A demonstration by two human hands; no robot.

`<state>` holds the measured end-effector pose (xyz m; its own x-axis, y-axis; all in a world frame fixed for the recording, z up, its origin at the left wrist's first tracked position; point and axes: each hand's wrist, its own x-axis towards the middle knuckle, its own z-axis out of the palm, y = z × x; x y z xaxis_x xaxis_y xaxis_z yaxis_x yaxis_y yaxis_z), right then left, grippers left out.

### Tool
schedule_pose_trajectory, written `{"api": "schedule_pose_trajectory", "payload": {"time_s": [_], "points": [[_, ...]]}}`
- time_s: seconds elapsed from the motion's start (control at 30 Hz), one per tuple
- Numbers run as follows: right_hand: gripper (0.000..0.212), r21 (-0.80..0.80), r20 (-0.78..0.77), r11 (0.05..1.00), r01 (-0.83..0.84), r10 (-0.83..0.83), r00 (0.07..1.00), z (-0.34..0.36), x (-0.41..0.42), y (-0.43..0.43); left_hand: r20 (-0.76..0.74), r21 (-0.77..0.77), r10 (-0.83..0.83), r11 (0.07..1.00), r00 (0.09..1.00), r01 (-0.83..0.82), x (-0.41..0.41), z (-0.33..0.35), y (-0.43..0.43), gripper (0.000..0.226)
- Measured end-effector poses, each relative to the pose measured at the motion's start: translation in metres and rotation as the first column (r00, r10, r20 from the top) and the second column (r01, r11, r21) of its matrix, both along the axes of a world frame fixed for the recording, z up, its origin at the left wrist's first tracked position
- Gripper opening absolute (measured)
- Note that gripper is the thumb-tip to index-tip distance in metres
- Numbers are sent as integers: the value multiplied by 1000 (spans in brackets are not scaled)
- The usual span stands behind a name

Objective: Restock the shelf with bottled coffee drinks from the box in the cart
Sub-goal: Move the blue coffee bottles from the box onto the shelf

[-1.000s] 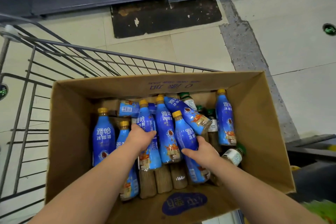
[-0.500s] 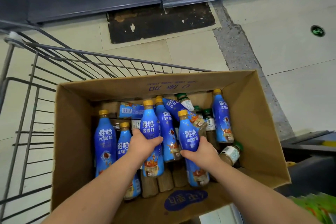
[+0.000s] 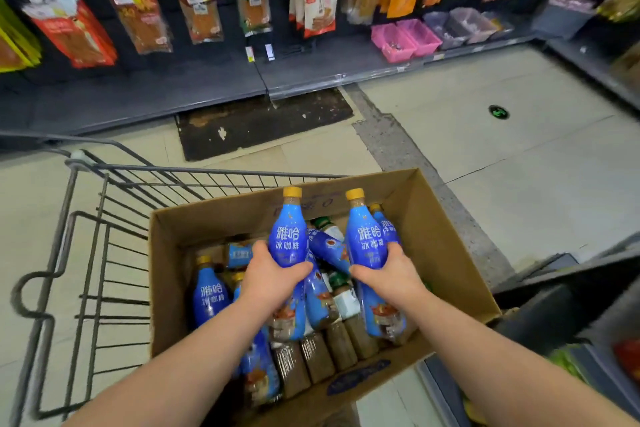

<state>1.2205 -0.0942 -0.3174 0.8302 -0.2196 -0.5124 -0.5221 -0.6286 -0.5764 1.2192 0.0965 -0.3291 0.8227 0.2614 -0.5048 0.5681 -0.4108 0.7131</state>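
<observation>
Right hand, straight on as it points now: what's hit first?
Likely the tilted blue bottle in the box, just ahead of the right hand. Depth unclear; it might pass above, reaching the left hand instead.

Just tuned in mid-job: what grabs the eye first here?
Two blue bottles stand out: the left hand grips the left bottle, the right hand the right bottle, both upright over the box in the cart. Other bottles lie jumbled inside. Bright packets hang in rows behind.

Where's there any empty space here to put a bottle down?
The wire cart is bare left of the box. The grey bottom shelf is bare left of the pink baskets. Inside the box it is crowded: bottles lie jumbled below the left hand and right hand.
</observation>
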Motion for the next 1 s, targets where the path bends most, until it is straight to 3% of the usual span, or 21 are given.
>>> {"api": "schedule_pose_trajectory", "payload": {"time_s": [0.27, 0.4, 0.77, 1.0], "points": [[48, -29, 180, 972, 231, -222, 958, 55, -52, -22, 168, -37, -197, 978, 966, 206, 0, 40, -37, 60], [55, -49, 225, 926, 375, -356, 907, 71, -86, -41, 219, -42, -312, 943, 924, 329, -12, 54, -71, 66], [47, 49, 351, 771, 635, -609, 712, 107, -206, -96, 352, -106, -544, 786, 762, 609, -94, 95, -168, 58], [46, 143, 399, 636, 759, -738, 543, 120, -335, -136, 386, -154, -648, 657, 657, 738, -206, 121, -234, 54]]}}
